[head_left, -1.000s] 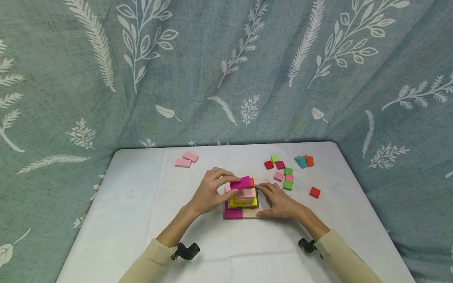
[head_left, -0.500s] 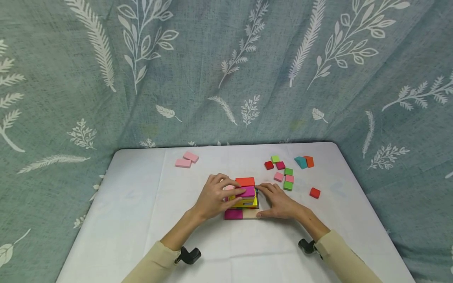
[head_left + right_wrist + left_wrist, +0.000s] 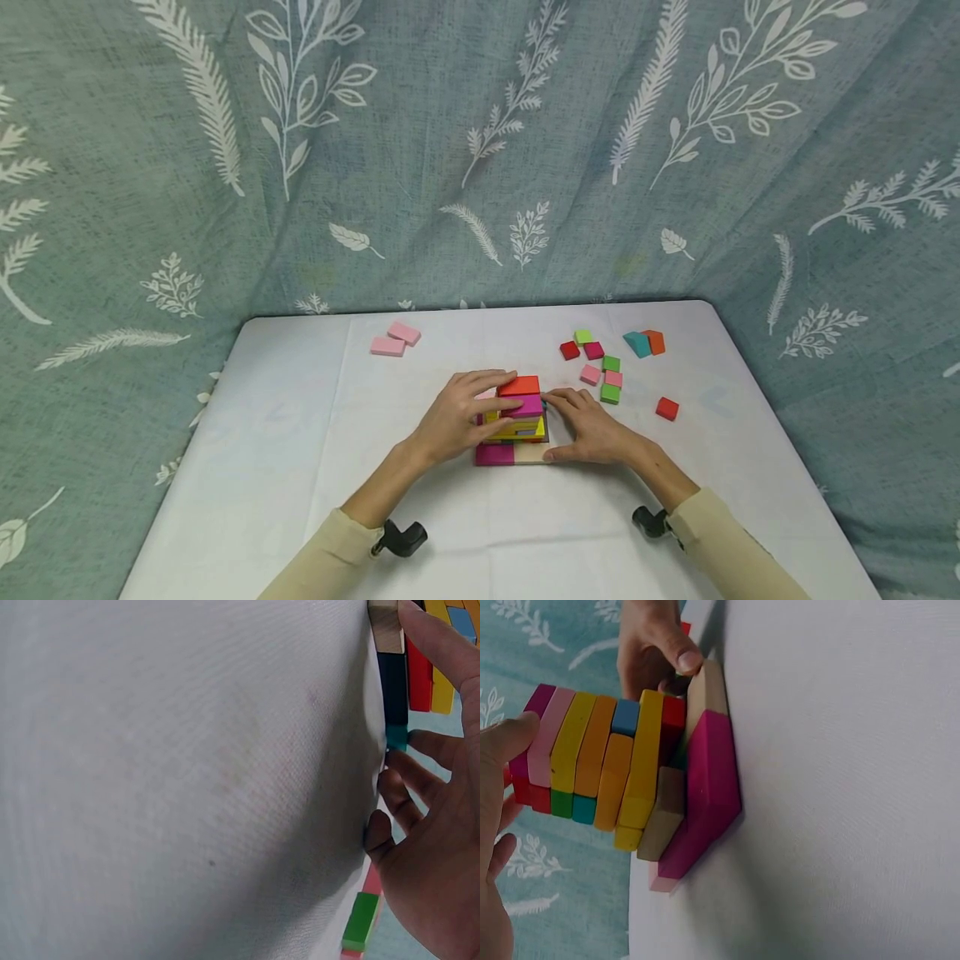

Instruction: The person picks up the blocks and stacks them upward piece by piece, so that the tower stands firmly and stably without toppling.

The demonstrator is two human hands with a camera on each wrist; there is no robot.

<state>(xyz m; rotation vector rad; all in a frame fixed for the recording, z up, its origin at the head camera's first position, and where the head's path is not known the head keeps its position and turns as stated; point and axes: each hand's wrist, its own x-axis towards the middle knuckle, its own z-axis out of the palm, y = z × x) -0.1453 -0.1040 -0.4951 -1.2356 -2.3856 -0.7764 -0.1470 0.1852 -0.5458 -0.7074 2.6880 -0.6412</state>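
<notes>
A layered stack of coloured wooden blocks stands mid-table on a base with a magenta block (image 3: 714, 761) and a bare-wood block (image 3: 531, 452) at its front. On top lie an orange-red block (image 3: 519, 385) and, in front of it, a magenta block (image 3: 529, 407). My left hand (image 3: 452, 419) grips the top magenta block, thumb at its near side (image 3: 525, 731) and one finger over its top; another fingertip reaches the orange-red block. My right hand (image 3: 595, 429) rests along the stack's right side, thumb touching the bare-wood block and a fingertip at a teal block (image 3: 397, 737).
Two pink blocks (image 3: 387, 346) lie at the back left. Right of the stack are several small green, pink and red blocks (image 3: 590, 375), with a teal wedge (image 3: 637, 343) beside an orange block (image 3: 655, 342). A red block (image 3: 667, 408) lies farther right.
The left hand has lowered the magenta block from above the stack to in front of the orange-red block. One left finger has since moved onto the orange-red block. The right hand stays put.
</notes>
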